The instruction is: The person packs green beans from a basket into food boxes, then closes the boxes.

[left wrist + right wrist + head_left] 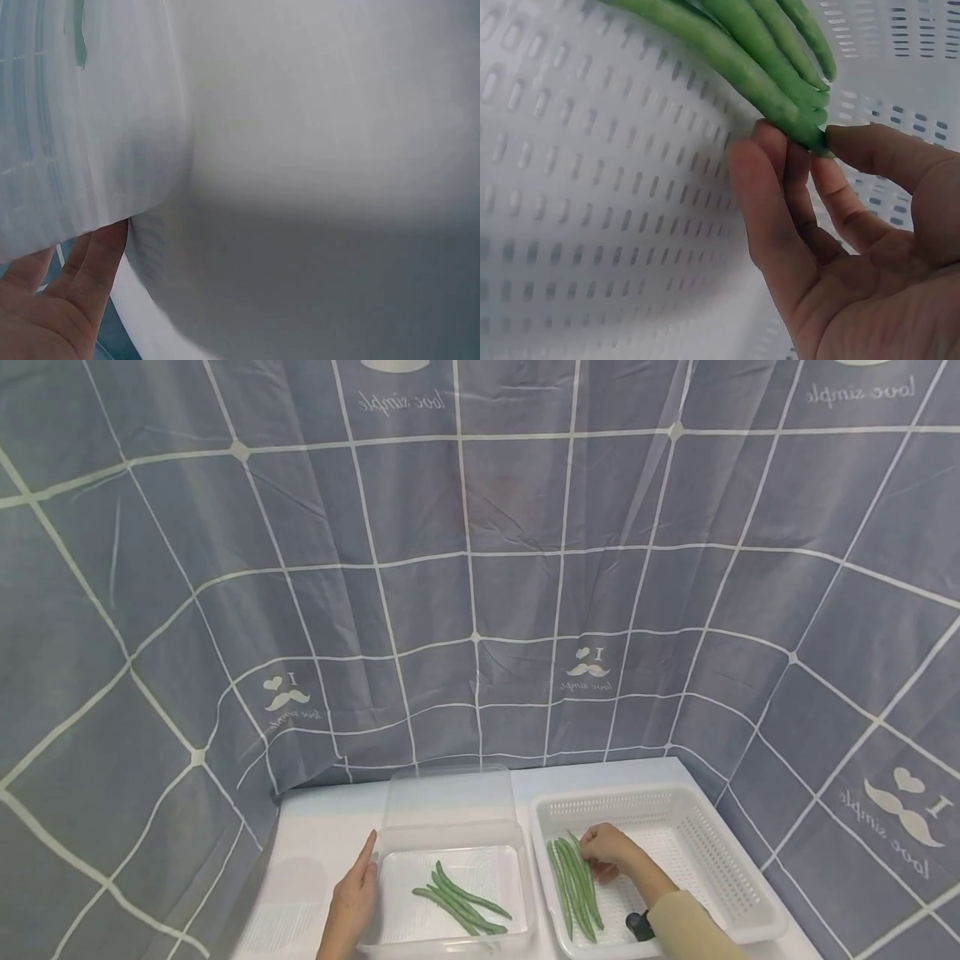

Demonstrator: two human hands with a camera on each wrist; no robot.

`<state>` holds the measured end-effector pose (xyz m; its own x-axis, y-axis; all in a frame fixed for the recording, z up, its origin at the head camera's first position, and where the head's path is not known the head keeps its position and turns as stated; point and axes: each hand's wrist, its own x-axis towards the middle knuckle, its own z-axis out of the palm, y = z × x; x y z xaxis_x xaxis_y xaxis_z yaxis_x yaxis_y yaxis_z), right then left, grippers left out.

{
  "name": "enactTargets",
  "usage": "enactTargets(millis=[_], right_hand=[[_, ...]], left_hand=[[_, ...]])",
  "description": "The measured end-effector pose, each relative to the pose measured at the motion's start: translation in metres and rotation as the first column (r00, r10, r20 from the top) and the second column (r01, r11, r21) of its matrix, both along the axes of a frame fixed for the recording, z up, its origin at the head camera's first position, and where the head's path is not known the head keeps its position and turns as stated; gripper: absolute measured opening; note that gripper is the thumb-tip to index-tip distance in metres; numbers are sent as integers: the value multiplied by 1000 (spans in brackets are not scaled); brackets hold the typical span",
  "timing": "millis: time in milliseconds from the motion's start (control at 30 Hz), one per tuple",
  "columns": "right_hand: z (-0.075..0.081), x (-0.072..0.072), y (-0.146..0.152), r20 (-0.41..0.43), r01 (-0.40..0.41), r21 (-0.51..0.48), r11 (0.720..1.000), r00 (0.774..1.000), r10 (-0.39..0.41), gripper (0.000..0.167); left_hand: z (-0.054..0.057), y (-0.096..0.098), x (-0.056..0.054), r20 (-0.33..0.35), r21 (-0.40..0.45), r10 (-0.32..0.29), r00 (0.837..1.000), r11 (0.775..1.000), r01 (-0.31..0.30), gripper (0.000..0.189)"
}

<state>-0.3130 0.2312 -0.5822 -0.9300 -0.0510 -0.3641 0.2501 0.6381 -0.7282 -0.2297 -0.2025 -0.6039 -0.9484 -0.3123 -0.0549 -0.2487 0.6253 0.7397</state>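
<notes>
My left hand rests against the left side of a clear plastic container, which holds several green beans. In the left wrist view, straight fingers of that hand touch the edge of the container. Inside a white perforated basket, my right hand is at the far end of a row of green beans. The right wrist view shows its thumb and fingers pinching the tip of one green bean, while other beans lie close beside it.
A clear lid-like panel stands behind the container on the white table. A dark object shows by the right wrist. Grey checked curtains surround the table at the back and sides.
</notes>
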Motion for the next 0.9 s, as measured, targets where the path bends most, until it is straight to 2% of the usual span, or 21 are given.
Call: enactTargets(millis=[367,900], right_hand=[[15,-2,2,11,49,-143,988,999,-48,22],[36,-1,2,15,-4,-343,939,1000,10,41]], left_hand=[[-1,-1,-3,10,9,-8,1000,1000,8,55],[1,-1,-1,10,5,-14,1000,1000,14,56]])
